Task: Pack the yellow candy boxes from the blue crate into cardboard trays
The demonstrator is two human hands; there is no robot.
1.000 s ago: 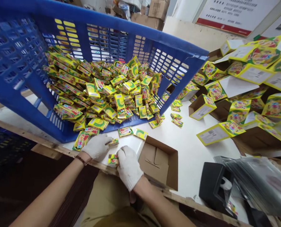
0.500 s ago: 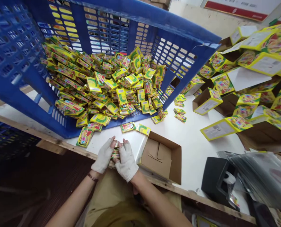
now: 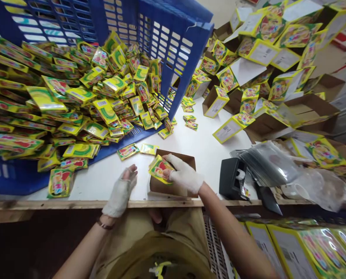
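My right hand [image 3: 185, 173], in a white fingerless glove, grips a small yellow-and-green printed box [image 3: 159, 169]. It holds this over an open cardboard box [image 3: 173, 190], whose brown inside shows beneath the hand. Whether more than one small box is in the grip I cannot tell. To the left, my gloved left hand [image 3: 119, 193] rests above the table edge with its fingers stretched out and nothing in them. Two small boxes [image 3: 128, 151] lie flat between the hands and the blue crate [image 3: 103, 157]. Another small box [image 3: 60, 183] lies near the front left edge.
The tilted blue crate spills a heap of small yellow boxes [image 3: 106, 110]. Empty printed cartons [image 3: 228, 128] pile up at the right. A black tape dispenser [image 3: 229, 179] and clear plastic bags [image 3: 273, 162] stand near the front edge. Filled cartons [image 3: 289, 248] sit below, right.
My hands, together around small boxes before, have parted. The right has carried a small box rightward over the cardboard box; the left has let go. The view has swung right.
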